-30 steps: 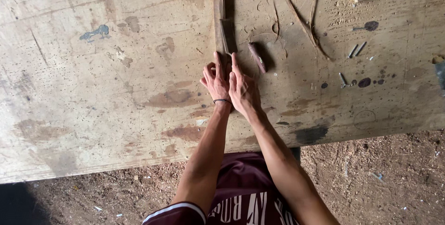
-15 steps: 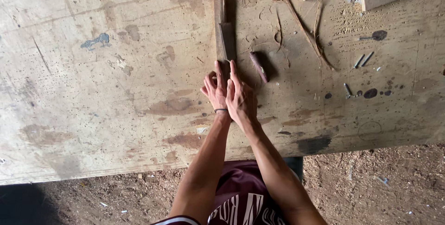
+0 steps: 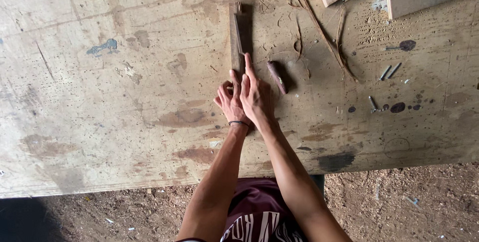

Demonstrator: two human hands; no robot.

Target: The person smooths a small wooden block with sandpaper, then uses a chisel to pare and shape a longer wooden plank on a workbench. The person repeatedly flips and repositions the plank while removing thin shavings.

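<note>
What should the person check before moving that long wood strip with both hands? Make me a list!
1. Both hands on the wood strip: ok; the left hand and right hand lie side by side at its near end.
2. Strip flat on the workbench: ok.
3. Grip closed around the strip: cannot tell; fingers look laid flat on top.
4. Path clear beside the right hand: not ok; a short dark wood piece lies close by.
5. Loose nails away from the hands: ok; they lie far off to the right.
</note>
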